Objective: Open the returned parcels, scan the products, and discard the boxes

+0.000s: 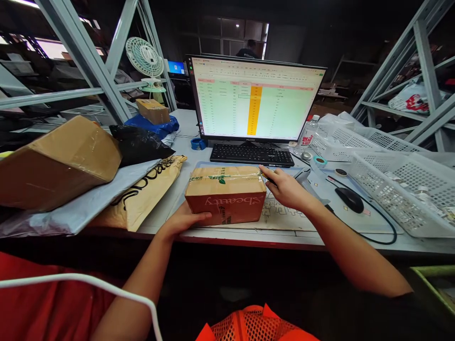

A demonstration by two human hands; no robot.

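Note:
A taped cardboard box [234, 203] stands upright on the desk, with green print and clear tape across its top and "beauty" lettering on its front. My left hand [185, 219] grips its lower left corner, thumb along the front face and the other fingers hidden behind the side. At the box's top right edge is my right hand [282, 187], closed around a small dark tool [269, 178] that looks like a box cutter. Most of that tool is covered by the fingers, and its blade cannot be made out.
Parcels and a larger carton [71, 156] crowd the left. Behind the box stand a keyboard [252, 155] and a monitor [227, 109]. Rightward lie a mouse [350, 200], its cable, tape rolls [320, 161] and white plastic baskets [401, 203]. A white cable [88, 279] crosses the lower left foreground.

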